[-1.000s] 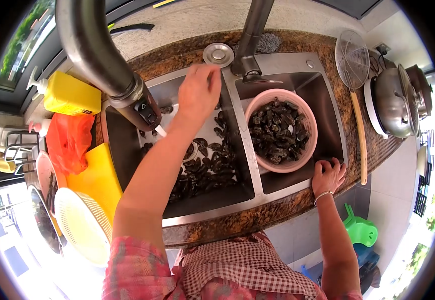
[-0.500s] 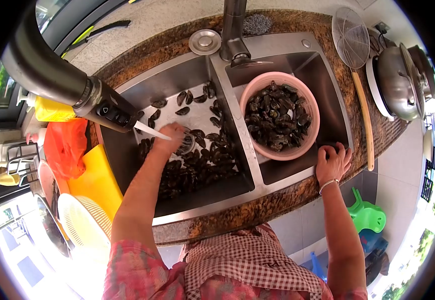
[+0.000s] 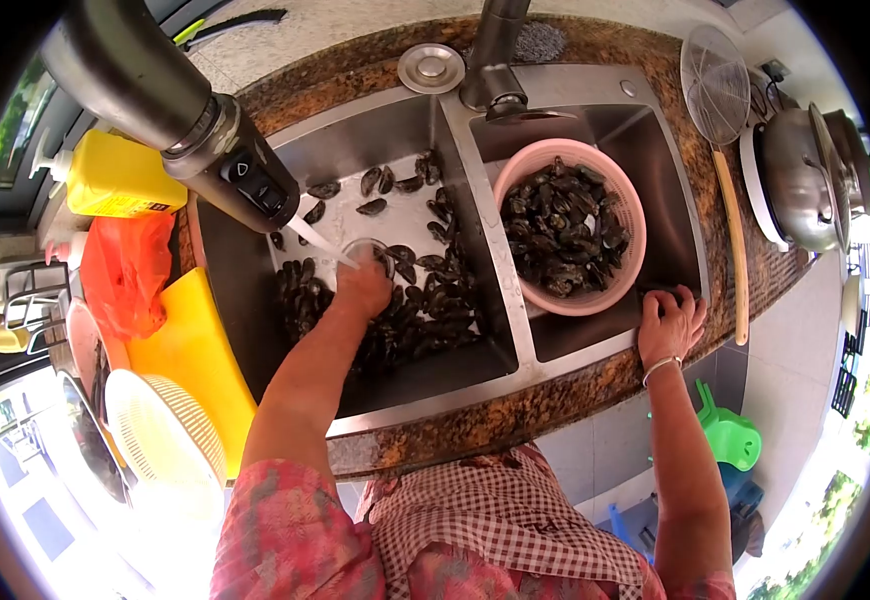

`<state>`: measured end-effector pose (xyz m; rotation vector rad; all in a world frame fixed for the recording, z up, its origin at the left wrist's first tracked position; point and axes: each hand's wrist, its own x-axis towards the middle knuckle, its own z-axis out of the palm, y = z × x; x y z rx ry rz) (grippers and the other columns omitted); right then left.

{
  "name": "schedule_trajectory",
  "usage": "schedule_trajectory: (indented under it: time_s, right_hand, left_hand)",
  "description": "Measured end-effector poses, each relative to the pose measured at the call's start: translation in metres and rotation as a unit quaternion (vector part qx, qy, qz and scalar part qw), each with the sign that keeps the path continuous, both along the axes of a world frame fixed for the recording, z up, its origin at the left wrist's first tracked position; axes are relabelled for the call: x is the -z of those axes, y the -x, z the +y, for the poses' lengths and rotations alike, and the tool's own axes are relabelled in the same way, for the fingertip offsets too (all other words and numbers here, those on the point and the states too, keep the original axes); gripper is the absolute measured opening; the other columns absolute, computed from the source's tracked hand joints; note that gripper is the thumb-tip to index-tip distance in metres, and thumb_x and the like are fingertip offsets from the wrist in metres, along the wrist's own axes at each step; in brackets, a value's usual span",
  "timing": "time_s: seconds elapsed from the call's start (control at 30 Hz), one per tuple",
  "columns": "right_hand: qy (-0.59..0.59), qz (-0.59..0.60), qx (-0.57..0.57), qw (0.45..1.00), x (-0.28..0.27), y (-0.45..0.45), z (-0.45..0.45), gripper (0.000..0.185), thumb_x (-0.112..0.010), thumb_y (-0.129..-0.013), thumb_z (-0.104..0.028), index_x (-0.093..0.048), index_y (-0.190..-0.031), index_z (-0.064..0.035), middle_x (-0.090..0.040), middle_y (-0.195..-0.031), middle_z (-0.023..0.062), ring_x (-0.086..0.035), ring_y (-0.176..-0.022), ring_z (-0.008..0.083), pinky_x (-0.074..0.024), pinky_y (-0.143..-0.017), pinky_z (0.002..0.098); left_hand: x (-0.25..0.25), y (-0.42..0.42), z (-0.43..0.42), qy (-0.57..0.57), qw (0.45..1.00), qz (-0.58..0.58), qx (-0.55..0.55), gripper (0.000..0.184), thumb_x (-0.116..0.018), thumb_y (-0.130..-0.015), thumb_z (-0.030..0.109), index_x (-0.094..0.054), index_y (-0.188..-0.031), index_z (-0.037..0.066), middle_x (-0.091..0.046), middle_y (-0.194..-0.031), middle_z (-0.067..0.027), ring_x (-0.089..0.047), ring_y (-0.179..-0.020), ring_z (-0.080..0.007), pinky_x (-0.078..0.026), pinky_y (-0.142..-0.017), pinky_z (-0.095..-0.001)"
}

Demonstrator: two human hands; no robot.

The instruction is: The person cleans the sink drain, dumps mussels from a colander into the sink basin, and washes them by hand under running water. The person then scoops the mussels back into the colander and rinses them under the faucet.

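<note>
1. Lower than a second ago, the left hand (image 3: 363,293) is now reaching down at the round strainer (image 3: 383,252), left of the pink basket (image 3: 636,225); earlier it was hanging over the far part of the left basin (image 3: 405,382).
2. Nearest the body, a checked apron (image 3: 495,510) is hanging on the pink basket's near side.
3. To the near right of the pink basket, the right hand (image 3: 670,325) is resting at the sink's edge, holding nothing, its fingers loosely bent. A bracelet (image 3: 662,365) is circling its wrist.
4. Well left of the pink basket, a yellow board (image 3: 200,350) is lying along the left basin.
5. Left of the pink basket, the loose mussels (image 3: 415,335) are lying in the left basin, crowding its nearer part and scattering toward its far wall.
6. Fingertips of the left hand are bunching low by the strainer; whether they are gripping it, I cannot tell.
7. Standing in the right basin, the pink basket is holding a heap of more mussels.
8. From a faucet head (image 3: 255,185) left of the pink basket, water (image 3: 317,237) is pouring toward the left hand.
9. Right of the pink basket, a skimmer (image 3: 715,85) is lying on the counter, with a steel pot (image 3: 800,170) standing beyond.
10. Behind the pink basket, a second faucet (image 3: 500,60) is rising; a drain cap (image 3: 431,68) is sitting to the basket's far left.
</note>
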<state>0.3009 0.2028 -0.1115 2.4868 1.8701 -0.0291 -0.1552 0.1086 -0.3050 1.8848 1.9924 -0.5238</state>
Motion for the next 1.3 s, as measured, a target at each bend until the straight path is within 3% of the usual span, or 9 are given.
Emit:
schedule_trajectory:
  time_s: [0.2,0.4,0.53,0.67,0.77,0.87,0.97,1.13,1.3]
  right_hand:
    - [-0.006,0.014,0.002,1.0,0.001,0.0,0.001,0.031,-0.058,-0.09,-0.04,-0.079,-0.105,-0.0236,-0.045,-0.154,0.0029,-0.018,-0.152,0.0363,-0.0142,-0.121,0.0606]
    - [0.015,0.008,0.019,1.0,-0.004,0.005,0.002,0.033,-0.058,-0.09,-0.04,-0.078,-0.108,-0.0221,-0.045,-0.154,0.0023,-0.018,-0.153,0.0352,-0.0139,-0.122,0.06]
    - [0.019,0.012,0.021,1.0,-0.004,0.006,0.001,0.033,-0.057,-0.091,-0.041,-0.078,-0.109,-0.0219,-0.044,-0.154,0.002,-0.017,-0.153,0.0344,-0.0131,-0.122,0.059]
    - [0.02,0.008,0.02,1.0,-0.007,0.007,0.002,0.034,-0.056,-0.092,-0.041,-0.078,-0.108,-0.0219,-0.044,-0.154,0.0012,-0.018,-0.153,0.0347,-0.0134,-0.122,0.0578]
    - [0.021,0.004,0.015,1.0,-0.004,0.006,0.001,0.033,-0.056,-0.092,-0.042,-0.078,-0.107,-0.0218,-0.045,-0.154,0.0012,-0.018,-0.152,0.0352,-0.0139,-0.122,0.0578]
    - [0.011,0.004,0.013,1.0,-0.002,0.003,0.001,0.033,-0.056,-0.092,-0.042,-0.078,-0.106,-0.0218,-0.046,-0.153,0.0018,-0.019,-0.152,0.0359,-0.0142,-0.122,0.058]
    - [0.005,0.001,0.008,1.0,0.0,0.002,0.0,0.033,-0.057,-0.091,-0.042,-0.078,-0.106,-0.022,-0.048,-0.151,0.0027,-0.021,-0.151,0.037,-0.0149,-0.121,0.0588]
    - [-0.025,0.011,-0.008,1.0,0.002,-0.002,0.0,0.03,-0.06,-0.09,-0.041,-0.075,-0.109,-0.0228,-0.048,-0.151,0.0048,-0.022,-0.15,0.0394,-0.0167,-0.119,0.0621]
    - [-0.121,0.314,-0.164,0.927,-0.027,0.048,0.007,0.026,-0.073,-0.092,-0.023,-0.071,-0.11,-0.0044,-0.071,-0.108,0.0074,-0.064,-0.109,0.0214,-0.0484,-0.097,0.036]
  left_hand:
    - [-0.03,-0.019,-0.007,-0.134,0.924,-0.229,-0.276,0.028,-0.064,-0.089,0.03,-0.068,-0.102,0.005,-0.069,-0.107,-0.0224,-0.065,-0.096,-0.0452,-0.053,-0.087,-0.05]
    - [0.004,-0.014,-0.002,-0.153,0.876,-0.3,-0.343,0.035,-0.074,-0.084,0.026,-0.065,-0.111,0.006,-0.07,-0.098,-0.0232,-0.066,-0.096,-0.0429,-0.053,-0.088,-0.0482]
    - [-0.013,-0.058,0.012,-0.243,0.864,-0.285,-0.336,0.036,-0.075,-0.084,0.022,-0.066,-0.112,0.0,-0.06,-0.117,-0.0263,-0.06,-0.103,-0.0423,-0.051,-0.095,-0.0454]
    - [-0.047,-0.118,0.018,-0.236,0.866,-0.399,-0.185,0.05,-0.063,-0.094,0.022,-0.052,-0.138,0.001,-0.052,-0.133,-0.0295,-0.057,-0.117,-0.0452,-0.048,-0.103,-0.0452]
    - [-0.092,-0.109,0.02,-0.234,0.88,-0.372,-0.182,0.034,-0.061,-0.09,0.014,-0.062,-0.122,0.002,-0.065,-0.118,-0.023,-0.064,-0.106,-0.0415,-0.053,-0.094,-0.0452]
    - [-0.056,-0.052,0.014,-0.306,0.891,-0.283,-0.181,0.018,-0.06,-0.089,0.014,-0.069,-0.102,0.006,-0.069,-0.108,-0.0206,-0.066,-0.099,-0.0404,-0.054,-0.087,-0.0481]
    - [-0.042,-0.015,0.0,-0.142,0.913,-0.182,-0.335,0.022,-0.056,-0.095,0.025,-0.067,-0.106,0.011,-0.069,-0.103,-0.0227,-0.066,-0.094,-0.0447,-0.053,-0.084,-0.0529]
    - [0.04,0.009,-0.011,-0.119,0.911,-0.147,-0.368,0.035,-0.057,-0.098,0.03,-0.064,-0.114,0.0,-0.069,-0.109,-0.0269,-0.065,-0.106,-0.0435,-0.052,-0.093,-0.0496]
    - [0.006,-0.002,-0.012,-0.085,0.965,-0.114,-0.222,0.045,-0.045,-0.103,0.035,-0.06,-0.125,-0.001,-0.066,-0.117,-0.0278,-0.063,-0.111,-0.0454,-0.052,-0.095,-0.0497]
